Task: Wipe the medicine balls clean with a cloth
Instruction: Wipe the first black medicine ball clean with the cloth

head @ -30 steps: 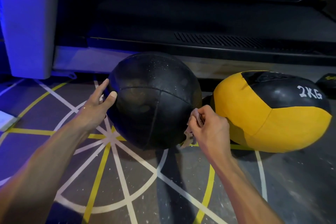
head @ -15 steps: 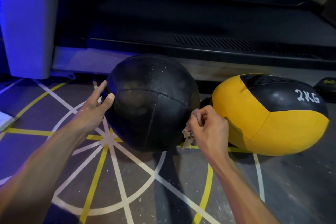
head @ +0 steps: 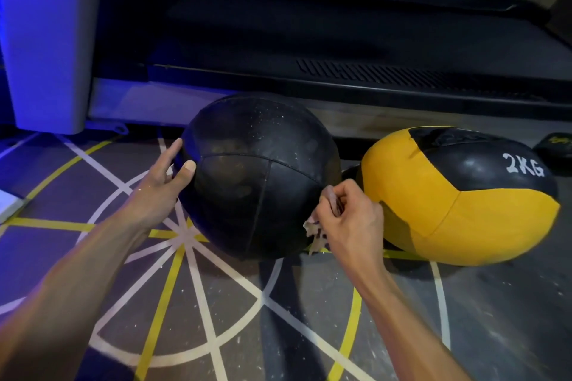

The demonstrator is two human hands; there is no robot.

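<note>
A dusty black medicine ball (head: 257, 176) sits on the floor in the middle of the view. My left hand (head: 161, 185) rests against its left side with straight fingers and the thumb on the seam. My right hand (head: 349, 216) grips a small pale cloth (head: 314, 230) bunched in curled fingers against the ball's lower right side. A yellow and black medicine ball (head: 458, 198) marked 2KG lies just right of my right hand.
The floor mat (head: 192, 303) carries white and yellow lines. A black treadmill deck (head: 356, 37) runs across behind both balls. A pale upright column (head: 46, 40) stands at the back left. A small dark object (head: 557, 145) lies at the far right edge.
My right hand has shifted the cloth slightly lower along the black ball's right side. The left hand stays in place on the ball.
</note>
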